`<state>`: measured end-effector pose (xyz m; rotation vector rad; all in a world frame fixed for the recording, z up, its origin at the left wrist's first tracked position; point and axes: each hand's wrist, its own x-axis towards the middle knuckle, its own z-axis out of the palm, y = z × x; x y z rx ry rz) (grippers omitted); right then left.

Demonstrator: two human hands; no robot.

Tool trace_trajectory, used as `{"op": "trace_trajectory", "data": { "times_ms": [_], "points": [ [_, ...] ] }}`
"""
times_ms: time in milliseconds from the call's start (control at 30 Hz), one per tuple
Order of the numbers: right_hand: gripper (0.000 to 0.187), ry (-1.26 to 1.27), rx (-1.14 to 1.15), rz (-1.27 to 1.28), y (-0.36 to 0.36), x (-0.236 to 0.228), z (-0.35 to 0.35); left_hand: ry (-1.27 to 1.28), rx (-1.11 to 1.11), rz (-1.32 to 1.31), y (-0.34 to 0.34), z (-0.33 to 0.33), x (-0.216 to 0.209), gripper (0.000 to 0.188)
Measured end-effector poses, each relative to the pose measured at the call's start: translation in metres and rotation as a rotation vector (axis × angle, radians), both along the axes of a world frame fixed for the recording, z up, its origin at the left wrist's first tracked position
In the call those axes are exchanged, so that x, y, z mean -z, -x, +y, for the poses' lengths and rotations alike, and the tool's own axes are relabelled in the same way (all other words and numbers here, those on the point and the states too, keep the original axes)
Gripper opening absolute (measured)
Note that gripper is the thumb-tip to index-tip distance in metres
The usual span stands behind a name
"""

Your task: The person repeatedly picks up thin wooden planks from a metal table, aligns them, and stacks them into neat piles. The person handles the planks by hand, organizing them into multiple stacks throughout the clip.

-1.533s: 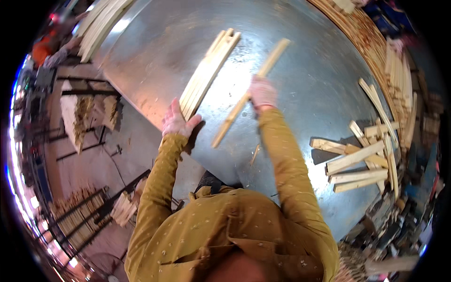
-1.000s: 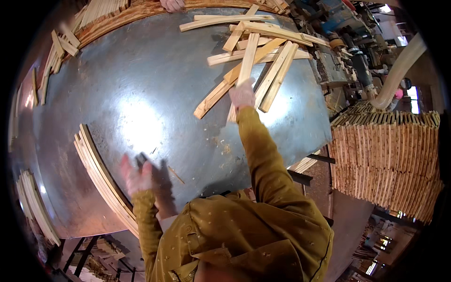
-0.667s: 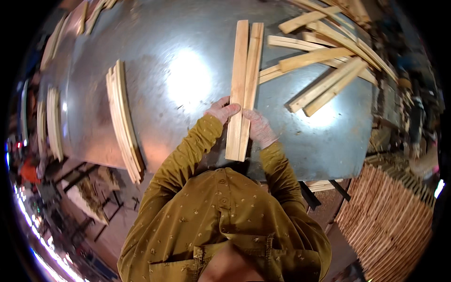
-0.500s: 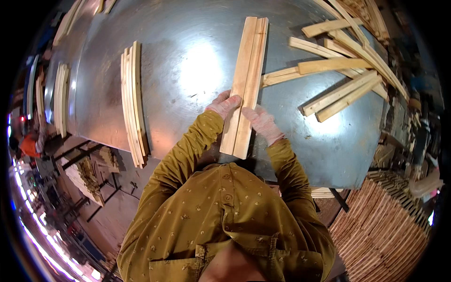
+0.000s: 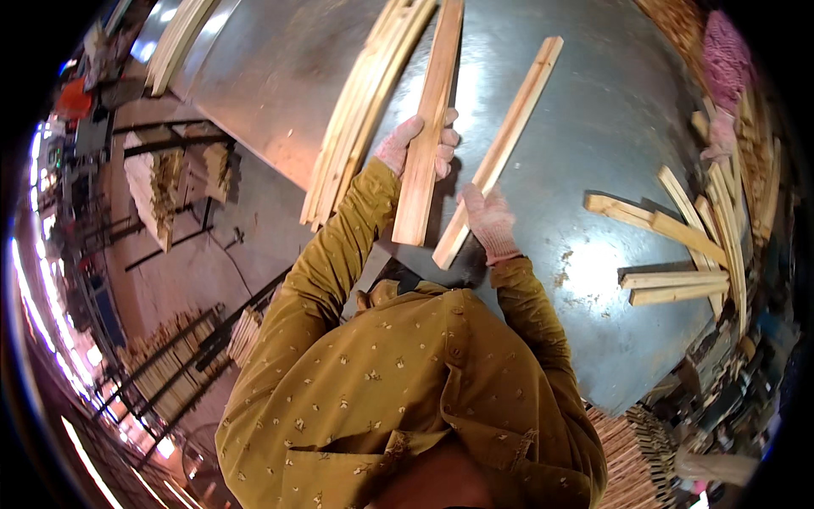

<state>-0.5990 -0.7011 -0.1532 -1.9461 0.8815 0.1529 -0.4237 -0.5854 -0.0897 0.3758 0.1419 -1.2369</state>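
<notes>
My left hand (image 5: 397,151), in a pale pink glove, grips a flat wooden board (image 5: 415,208). Its thumb lies on the near left side and its fingers curl round to the right. My right hand (image 5: 492,224), gloved alike, is closed on the lower part of a narrower wooden strip (image 5: 517,127), tilted toward the upper right. A gap of metal tabletop shows between the two pieces. Just left of the board lies a row of long wooden strips (image 5: 360,106), side by side on the table.
The metal table (image 5: 560,161) stretches ahead and right. Loose wooden strips (image 5: 678,284) lie crossed at its right side. A co-worker's gloved hand (image 5: 721,133) with a pink sleeve is over that pile. Another row of strips (image 5: 180,42) lies far left; stacked wood (image 5: 627,454) stands lower right.
The two pieces held together have come apart, one in each hand. My view has turned left, toward the row of strips. A co-worker's hand has appeared at the right pile.
</notes>
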Motion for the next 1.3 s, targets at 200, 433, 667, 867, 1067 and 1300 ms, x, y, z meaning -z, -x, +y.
{"op": "trace_trajectory", "data": {
  "times_ms": [200, 433, 667, 867, 1067, 1300],
  "points": [
    [0.054, -0.149, -0.281, 0.146, -0.105, -0.026, 0.066, -0.06, -0.02, -0.198, -0.036, 0.07, -0.008, 0.096],
    [0.032, 0.144, -0.608, 0.161, -0.15, -0.027, 0.087, -0.338, -0.023, -0.353, -0.061, 0.107, -0.018, 0.088],
    [0.037, -0.345, -0.332, -0.374, -0.071, -0.054, 0.046, -1.04, 0.035, -1.333, -0.018, 0.077, -0.045, 0.042],
    [0.037, 0.138, -0.064, -0.085, -0.051, -0.044, 0.054, -1.58, -0.224, -1.205, -0.049, 0.173, 0.005, 0.057],
    [0.077, -0.047, -0.51, 0.262, -0.104, -0.035, 0.108, -1.502, 0.136, -1.528, -0.033, 0.199, 0.027, 0.053],
    [0.077, -0.011, -0.562, 0.153, -0.089, -0.028, 0.072, -1.795, -0.167, -1.635, -0.024, 0.239, 0.038, 0.055]
  ]
}}
